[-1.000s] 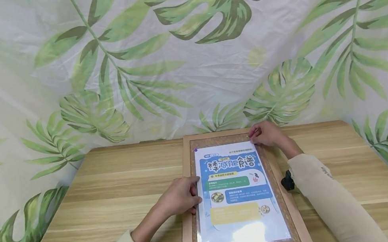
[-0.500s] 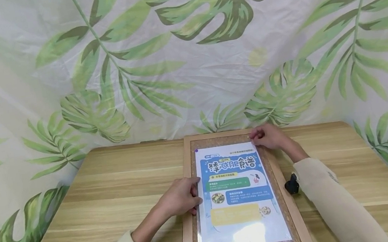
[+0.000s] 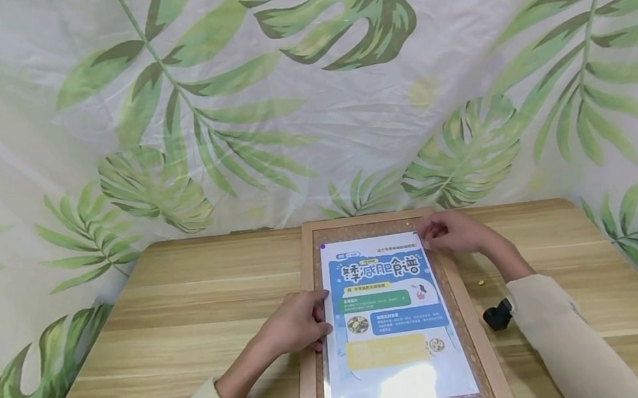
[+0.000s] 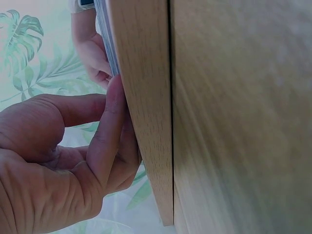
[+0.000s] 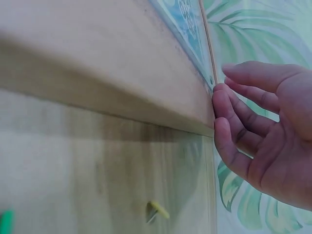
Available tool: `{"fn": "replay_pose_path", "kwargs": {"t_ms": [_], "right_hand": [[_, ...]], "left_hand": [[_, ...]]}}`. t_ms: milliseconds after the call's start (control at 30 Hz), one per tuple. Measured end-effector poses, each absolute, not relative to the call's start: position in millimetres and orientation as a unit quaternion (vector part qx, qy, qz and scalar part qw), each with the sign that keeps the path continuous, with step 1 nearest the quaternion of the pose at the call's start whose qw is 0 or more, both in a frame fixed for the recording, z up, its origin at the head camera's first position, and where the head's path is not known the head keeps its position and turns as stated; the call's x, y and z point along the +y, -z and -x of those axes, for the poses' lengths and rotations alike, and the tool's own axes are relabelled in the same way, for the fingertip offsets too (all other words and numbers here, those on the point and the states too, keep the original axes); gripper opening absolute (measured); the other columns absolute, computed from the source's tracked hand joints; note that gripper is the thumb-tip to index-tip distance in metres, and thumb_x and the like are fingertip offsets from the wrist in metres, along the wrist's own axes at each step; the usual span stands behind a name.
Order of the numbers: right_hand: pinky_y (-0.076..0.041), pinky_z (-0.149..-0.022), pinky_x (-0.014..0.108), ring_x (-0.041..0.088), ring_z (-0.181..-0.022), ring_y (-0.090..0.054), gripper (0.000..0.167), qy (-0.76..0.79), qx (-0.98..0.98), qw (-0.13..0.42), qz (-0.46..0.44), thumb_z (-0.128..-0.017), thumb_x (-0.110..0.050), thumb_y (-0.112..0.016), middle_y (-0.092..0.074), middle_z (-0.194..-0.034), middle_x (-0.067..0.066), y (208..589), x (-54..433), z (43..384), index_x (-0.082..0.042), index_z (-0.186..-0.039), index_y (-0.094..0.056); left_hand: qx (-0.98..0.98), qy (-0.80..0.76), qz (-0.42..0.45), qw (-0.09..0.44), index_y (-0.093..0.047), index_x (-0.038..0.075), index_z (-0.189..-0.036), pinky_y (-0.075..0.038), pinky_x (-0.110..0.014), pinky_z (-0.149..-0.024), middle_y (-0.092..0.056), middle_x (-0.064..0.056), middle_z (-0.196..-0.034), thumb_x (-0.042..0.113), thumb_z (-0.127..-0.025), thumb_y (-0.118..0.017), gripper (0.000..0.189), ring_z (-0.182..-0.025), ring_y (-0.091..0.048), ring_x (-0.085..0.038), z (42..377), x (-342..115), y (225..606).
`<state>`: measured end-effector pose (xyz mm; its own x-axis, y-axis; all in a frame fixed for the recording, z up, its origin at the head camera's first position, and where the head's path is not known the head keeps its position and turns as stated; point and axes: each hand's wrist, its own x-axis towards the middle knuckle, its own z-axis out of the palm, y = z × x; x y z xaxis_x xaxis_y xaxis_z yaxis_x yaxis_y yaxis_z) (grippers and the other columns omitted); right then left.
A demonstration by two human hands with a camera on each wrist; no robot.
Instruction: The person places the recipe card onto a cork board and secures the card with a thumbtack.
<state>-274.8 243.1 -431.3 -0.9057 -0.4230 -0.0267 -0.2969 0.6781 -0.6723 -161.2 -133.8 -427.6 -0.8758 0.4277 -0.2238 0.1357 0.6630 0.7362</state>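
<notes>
In the head view a board [image 3: 308, 390] lies at the middle of the bench's back edge, its lower end cut off by the picture border, as is the near edge of the bench [image 3: 189, 305], a streaked wood-grain surface. The board has a pale wooden frame [image 3: 361, 220] round speckled brown cork [image 3: 358, 231]. On the cork lies the sheet [image 3: 391, 312], glossy, blue and white; glare washes out its lower part and the small print is illegible. A round purple pin [image 3: 322, 246] sits at its upper left corner. The left hand [image 3: 296, 323] rests fingers and thumb, ungripped, on the sheet's left edge. The right hand [image 3: 454, 232] is by its upper right corner, hiding part of the frame, its fingers slack and apparently holding nothing. A tiny dark mark at that corner is hard to make out. A yellow pin [image 3: 481, 283] lies towards the bench's right edge. Creased, leaf-printed cloth [image 3: 344, 111] hangs behind.

In the left wrist view the left fingers bunch against the frame's side; the right hand behind is blurred.

In the right wrist view the right fingers are released, loosely bent beside the frame. The yellow pin shows a metal point; a green thing [image 5: 6, 223] is cut off.
</notes>
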Motion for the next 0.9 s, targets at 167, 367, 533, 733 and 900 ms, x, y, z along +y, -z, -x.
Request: {"fn": "replay_pose_path", "kwargs": {"t_ms": [167, 367, 533, 733, 900], "right_hand": [[-0.059, -0.086, 0.032, 0.025, -0.101, -0.07, 0.03, 0.357, 0.908, 0.101, 0.196, -0.097, -0.009, -0.078, -0.076, -0.109, 0.014, 431.3, 250.8, 262.7, 0.003, -0.124, -0.073], [-0.057, -0.082, 0.029, 0.023, -0.1, -0.069, 0.034, 0.361, 0.909, 0.102, 0.182, -0.097, -0.012, -0.078, -0.075, -0.109, 0.014, 432.2, 260.5, 248.9, 0.005, -0.127, -0.071], [-0.057, -0.079, 0.026, 0.021, -0.096, -0.068, 0.034, 0.355, 0.914, 0.091, 0.176, -0.096, -0.011, -0.078, -0.076, -0.106, 0.012, 435.9, 271.0, 238.6, 0.004, -0.126, -0.072], [-0.057, -0.078, 0.026, 0.018, -0.094, -0.066, 0.028, 0.348, 0.917, 0.099, 0.166, -0.096, -0.012, -0.078, -0.075, -0.104, 0.008, 437.5, 278.2, 229.3, -0.002, -0.122, -0.074], [-0.057, -0.077, 0.024, 0.017, -0.093, -0.066, 0.026, 0.348, 0.917, 0.099, 0.168, -0.095, -0.009, -0.077, -0.075, -0.103, 0.007, 437.6, 283.6, 224.3, 0.0, -0.12, -0.074]], "left_hand": [[0.892, -0.377, -0.16, 0.193, -0.047, -0.017, -0.151, -0.056, -0.026, -0.047, -0.061, -0.008, -0.079, -0.007, -0.093, -0.074, 0.066, -0.052, -0.067, -0.014, 160.8, -134.2, 427.7], [0.892, -0.376, -0.163, 0.191, -0.047, -0.018, -0.151, -0.056, -0.026, -0.048, -0.061, -0.008, -0.078, -0.007, -0.093, -0.074, 0.065, -0.053, -0.067, -0.014, 160.6, -134.4, 427.5], [0.891, -0.378, -0.164, 0.19, -0.047, -0.018, -0.151, -0.057, -0.027, -0.048, -0.061, -0.008, -0.078, -0.007, -0.093, -0.074, 0.065, -0.053, -0.067, -0.014, 160.4, -134.2, 427.5], [0.892, -0.376, -0.163, 0.191, -0.047, -0.018, -0.151, -0.056, -0.026, -0.048, -0.061, -0.008, -0.078, -0.007, -0.093, -0.074, 0.065, -0.053, -0.067, -0.014, 160.2, -134.3, 427.2], [0.893, -0.375, -0.162, 0.192, -0.047, -0.017, -0.151, -0.056, -0.026, -0.048, -0.061, -0.008, -0.079, -0.007, -0.093, -0.074, 0.065, -0.053, -0.067, -0.014, 160.0, -134.1, 426.9]]}}
